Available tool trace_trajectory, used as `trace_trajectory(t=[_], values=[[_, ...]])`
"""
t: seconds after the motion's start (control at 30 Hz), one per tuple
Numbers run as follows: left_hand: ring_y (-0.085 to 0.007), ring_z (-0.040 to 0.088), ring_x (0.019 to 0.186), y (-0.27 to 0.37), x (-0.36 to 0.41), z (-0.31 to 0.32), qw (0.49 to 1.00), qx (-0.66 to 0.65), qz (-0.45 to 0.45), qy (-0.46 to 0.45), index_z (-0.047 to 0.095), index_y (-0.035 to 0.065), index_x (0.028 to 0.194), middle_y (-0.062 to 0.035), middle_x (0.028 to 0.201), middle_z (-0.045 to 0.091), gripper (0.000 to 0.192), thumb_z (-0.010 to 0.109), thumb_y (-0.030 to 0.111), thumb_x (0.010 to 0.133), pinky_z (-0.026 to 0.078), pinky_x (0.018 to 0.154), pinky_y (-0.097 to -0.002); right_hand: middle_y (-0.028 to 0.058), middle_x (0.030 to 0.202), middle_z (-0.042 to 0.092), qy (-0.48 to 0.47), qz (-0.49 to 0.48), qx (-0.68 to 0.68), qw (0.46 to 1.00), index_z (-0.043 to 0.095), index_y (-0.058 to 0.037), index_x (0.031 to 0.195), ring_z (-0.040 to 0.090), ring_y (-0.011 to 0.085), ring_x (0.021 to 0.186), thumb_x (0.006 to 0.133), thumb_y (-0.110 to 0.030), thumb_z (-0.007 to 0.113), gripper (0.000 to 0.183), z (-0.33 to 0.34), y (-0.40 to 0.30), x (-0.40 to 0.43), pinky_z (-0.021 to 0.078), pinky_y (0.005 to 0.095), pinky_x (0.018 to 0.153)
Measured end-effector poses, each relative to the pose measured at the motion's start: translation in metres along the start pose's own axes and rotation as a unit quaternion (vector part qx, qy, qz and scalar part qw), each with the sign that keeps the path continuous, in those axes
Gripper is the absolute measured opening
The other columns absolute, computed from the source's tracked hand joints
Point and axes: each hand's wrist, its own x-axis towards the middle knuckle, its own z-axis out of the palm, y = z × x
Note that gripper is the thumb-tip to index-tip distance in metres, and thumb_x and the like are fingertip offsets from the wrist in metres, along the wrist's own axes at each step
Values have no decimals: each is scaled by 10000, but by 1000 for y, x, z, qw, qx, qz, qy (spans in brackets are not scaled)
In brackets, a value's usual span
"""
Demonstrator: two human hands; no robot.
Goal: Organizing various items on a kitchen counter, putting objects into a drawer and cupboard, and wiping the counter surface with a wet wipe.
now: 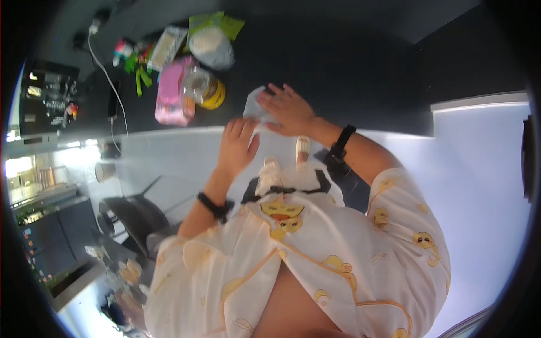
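Observation:
A white tissue or cloth lies on the dark tabletop near its front edge. My right hand rests palm down over the right part of it, fingers spread. At the tissue's lower left corner is my left hand, reaching the table edge with its fingertips; whether they pinch the tissue cannot be made out. Left of the hands stand a clear jar with a yellow label and a pink soft pack.
Behind the jar sit a rounded pale bag, green packaging and a whitish packet. Green and red small items are farther left. A white cable crosses the table beside a phone. A dark chair stands at lower left.

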Motion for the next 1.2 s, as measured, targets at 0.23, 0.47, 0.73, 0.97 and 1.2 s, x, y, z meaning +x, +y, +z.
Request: trace_trajectory(t=[0.23,0.47,0.73,0.97,1.2], values=[[-275,635,1063,-23,-5,28,994,31,87,-49,661,97,1142,-59,1257,653,370,727,138,780,484,889,-411,51,1479,523,77,-51,4,996,664,-119,1256,382,285,1449,956,-312,609,361,34,-28,-28,261,498,1205],[-194,667,716,-21,-14,17,967,-212,8,-140,719,41,857,-65,744,687,161,753,198,862,496,700,-324,129,1199,694,3,80,343,936,711,-63,1163,593,281,1214,947,-285,663,313,-15,-57,-62,443,437,1058],[-36,520,759,19,73,-8,759,-534,-245,-280,697,52,966,35,855,625,280,690,332,952,423,613,-228,-33,781,627,139,258,439,849,660,-31,927,567,48,709,922,-202,725,183,-94,-32,-115,449,221,597],[-37,495,685,53,135,35,689,-609,-227,-321,601,126,922,69,788,532,163,749,189,899,401,573,-196,-23,845,616,328,353,536,693,644,-66,958,569,53,755,921,-182,741,155,-99,1,-165,473,214,645],[-159,574,1114,130,211,45,586,-647,-217,-437,541,122,1323,-38,1174,570,416,646,74,923,542,902,-312,32,1004,646,396,308,616,607,637,-51,991,613,109,905,905,-4,675,105,-113,50,-216,513,243,773]])
